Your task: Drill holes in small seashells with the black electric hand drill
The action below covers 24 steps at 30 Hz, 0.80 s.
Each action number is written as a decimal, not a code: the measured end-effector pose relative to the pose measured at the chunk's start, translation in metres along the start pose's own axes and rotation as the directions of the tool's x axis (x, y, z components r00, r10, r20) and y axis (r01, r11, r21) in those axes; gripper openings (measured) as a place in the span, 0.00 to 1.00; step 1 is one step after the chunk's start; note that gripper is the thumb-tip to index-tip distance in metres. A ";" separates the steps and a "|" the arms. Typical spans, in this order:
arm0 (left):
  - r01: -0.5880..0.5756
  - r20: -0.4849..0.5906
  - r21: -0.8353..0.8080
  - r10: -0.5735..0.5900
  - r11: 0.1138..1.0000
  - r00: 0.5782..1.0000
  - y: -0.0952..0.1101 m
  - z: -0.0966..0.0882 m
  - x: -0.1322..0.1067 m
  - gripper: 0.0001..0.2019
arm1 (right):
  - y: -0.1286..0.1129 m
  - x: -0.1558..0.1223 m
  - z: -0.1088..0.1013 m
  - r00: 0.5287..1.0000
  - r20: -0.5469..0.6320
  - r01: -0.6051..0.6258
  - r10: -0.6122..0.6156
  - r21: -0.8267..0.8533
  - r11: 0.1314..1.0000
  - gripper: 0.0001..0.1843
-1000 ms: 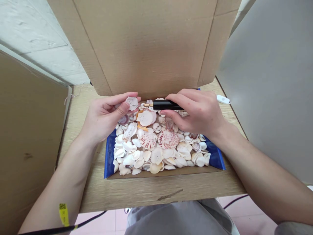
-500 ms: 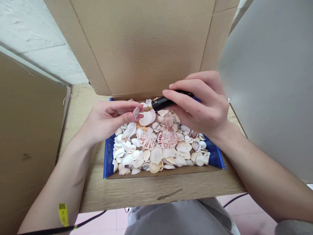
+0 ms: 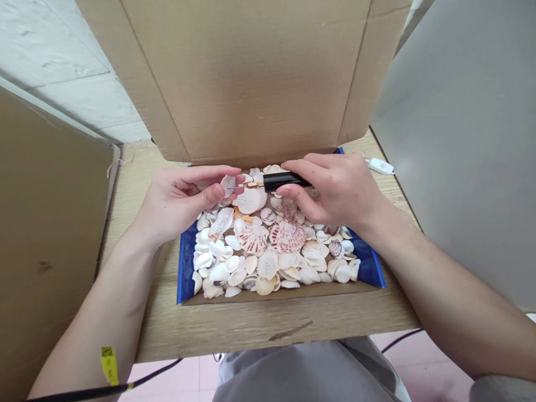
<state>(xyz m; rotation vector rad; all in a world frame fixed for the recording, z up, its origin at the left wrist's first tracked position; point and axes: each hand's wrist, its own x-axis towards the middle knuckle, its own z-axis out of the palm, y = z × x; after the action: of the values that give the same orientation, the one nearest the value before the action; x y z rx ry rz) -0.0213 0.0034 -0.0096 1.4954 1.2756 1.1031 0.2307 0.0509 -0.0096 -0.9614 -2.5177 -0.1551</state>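
Observation:
Between the thumb and fingers of my left hand (image 3: 184, 195) is a small whitish seashell (image 3: 228, 186), raised above the box. My right hand (image 3: 335, 187) is wrapped round a black pen-shaped mini drill (image 3: 282, 181) with a brass chuck. Its thin bit points left at the shell; whether the tip touches is too fine to make out. Below both hands, many loose shells fill a shallow box with blue sides (image 3: 368, 262). Among them are red-striped scallop shells (image 3: 288, 237), a white shell dotted with small holes (image 3: 249, 200) and an orange starfish (image 3: 243, 215).
The cardboard lid (image 3: 251, 84) stands upright behind the box. On the wooden table (image 3: 276, 329), a white inline switch (image 3: 380, 166) lies at the right. Cardboard (image 3: 50, 240) rises on the left, a grey panel (image 3: 460, 139) on the right. A black cable (image 3: 154, 375) passes at lower left.
My right hand has come down and the drill now lies more level, with its bit at the shell. The shell has turned slightly in my left fingers. The white switch has come into sight.

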 end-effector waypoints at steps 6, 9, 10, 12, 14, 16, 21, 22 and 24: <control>0.004 -0.055 -0.100 -0.009 0.995 0.998 0.002 0.004 0.001 0.08 | 0.002 0.001 -0.002 0.967 -0.212 0.133 -0.142 -0.057 0.990 0.21; 0.031 -0.032 -0.111 -0.035 0.993 0.999 0.005 0.007 0.000 0.08 | 0.003 0.004 -0.006 0.948 -0.275 0.146 -0.162 -0.077 0.986 0.17; 0.046 -0.014 -0.112 -0.047 0.993 0.999 0.007 0.007 -0.001 0.08 | 0.002 0.005 -0.007 0.952 -0.271 0.128 -0.143 -0.072 0.989 0.16; 0.082 0.027 -0.123 -0.079 0.989 0.996 0.010 0.008 -0.002 0.08 | 0.001 0.007 -0.008 0.961 -0.261 0.081 -0.093 -0.054 0.995 0.15; 0.112 0.058 -0.145 -0.104 0.983 0.993 0.013 0.008 -0.002 0.08 | 0.001 0.006 -0.008 0.960 -0.273 0.050 -0.058 -0.036 0.998 0.13; 0.115 0.072 -0.171 -0.104 0.979 0.992 0.015 0.007 -0.003 0.08 | 0.001 0.004 -0.006 0.948 -0.313 0.055 -0.058 -0.017 0.998 0.12; 0.078 0.117 -0.199 -0.056 0.977 0.992 0.013 0.005 -0.002 0.08 | 0.006 -0.002 0.000 0.887 -0.444 0.138 -0.130 -0.016 0.990 0.13; 0.076 0.118 -0.196 -0.054 0.978 0.992 0.012 0.004 -0.002 0.08 | 0.006 -0.002 0.001 0.868 -0.474 0.154 -0.149 -0.030 0.988 0.13; 0.073 0.107 -0.183 -0.054 0.980 0.993 0.011 0.004 -0.001 0.08 | 0.007 -0.001 0.000 0.829 -0.528 0.187 -0.186 -0.051 0.981 0.14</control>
<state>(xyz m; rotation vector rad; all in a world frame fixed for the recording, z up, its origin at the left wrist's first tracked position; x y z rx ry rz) -0.0147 0.0006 -0.0002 1.3441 1.1101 1.0606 0.2357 0.0555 -0.0106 -0.5614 -2.0803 -0.4177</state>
